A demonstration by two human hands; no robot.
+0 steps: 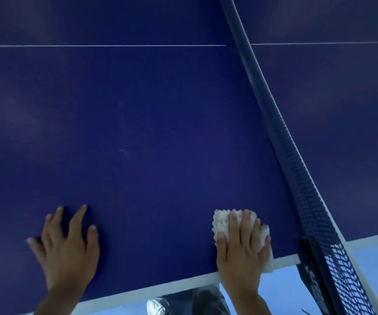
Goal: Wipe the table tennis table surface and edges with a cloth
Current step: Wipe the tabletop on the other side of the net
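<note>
cloth (223,220): white, flat on the blue worktop (149,123), lower right of frame, near the white edge and the net (297,169).
right hand (243,244): fingers straight, pressing the cloth.
left hand (66,244): spread flat, holding nothing.
step: surface wiping by the near edge.
next: likely a firm sweep along the edge.

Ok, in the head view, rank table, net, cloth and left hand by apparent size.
Table, largest.
Net.
Left hand.
Cloth, smallest, though the right hand covers part of it, so that is unsure.
</note>
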